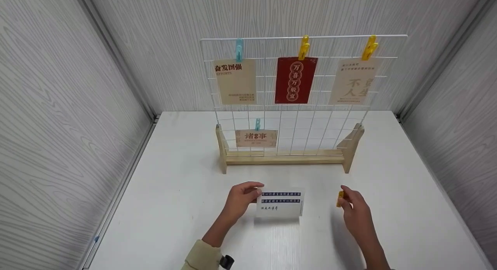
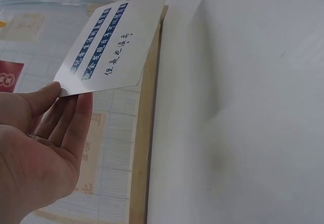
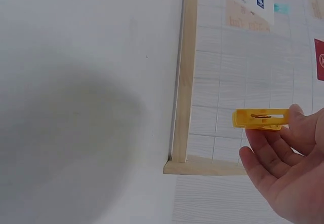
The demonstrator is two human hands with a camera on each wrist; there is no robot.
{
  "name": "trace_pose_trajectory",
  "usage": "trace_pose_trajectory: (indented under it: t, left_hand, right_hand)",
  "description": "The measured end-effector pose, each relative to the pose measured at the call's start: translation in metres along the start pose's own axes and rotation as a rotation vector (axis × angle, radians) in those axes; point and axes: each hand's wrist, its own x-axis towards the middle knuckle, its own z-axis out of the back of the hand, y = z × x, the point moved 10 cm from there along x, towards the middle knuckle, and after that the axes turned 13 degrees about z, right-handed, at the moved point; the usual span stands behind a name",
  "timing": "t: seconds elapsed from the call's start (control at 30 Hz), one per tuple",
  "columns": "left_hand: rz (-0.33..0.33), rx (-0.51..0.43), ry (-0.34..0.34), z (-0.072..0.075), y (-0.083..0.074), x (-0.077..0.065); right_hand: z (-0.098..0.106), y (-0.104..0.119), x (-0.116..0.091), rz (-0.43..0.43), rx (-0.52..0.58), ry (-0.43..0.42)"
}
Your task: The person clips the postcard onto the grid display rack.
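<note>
My left hand [image 1: 238,202] pinches the left edge of a white card [image 1: 281,210] with two blue bands of writing, held above the table before the rack. In the left wrist view the thumb lies on the face of the card [image 2: 111,46] at one corner and the fingers are behind it. Off to the right, my right hand [image 1: 357,212] holds a yellow clothespin [image 1: 340,199] between thumb and fingers. The right wrist view shows the clothespin [image 3: 259,118] side-on, its spring visible. Behind both hands stands a white wire grid rack [image 1: 299,115] on a wooden base [image 1: 285,160].
Along the grid's upper part hang a cream card [image 1: 237,83], a red card [image 1: 296,80] and a beige card [image 1: 354,83], held by blue and yellow clothespins. A small pinkish card [image 1: 256,139] hangs lower left from a blue clothespin [image 1: 258,124]. Grey wood-grain panels enclose the white table [image 1: 178,161].
</note>
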Motion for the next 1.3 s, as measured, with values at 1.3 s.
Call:
trace_pose_trajectory:
  t: [1.3]
  left_hand:
    - [-0.040, -0.041, -0.015, -0.053, -0.030, 0.078]
  right_hand:
    - [0.017, 0.026, 0.063, 0.162, 0.027, -0.114]
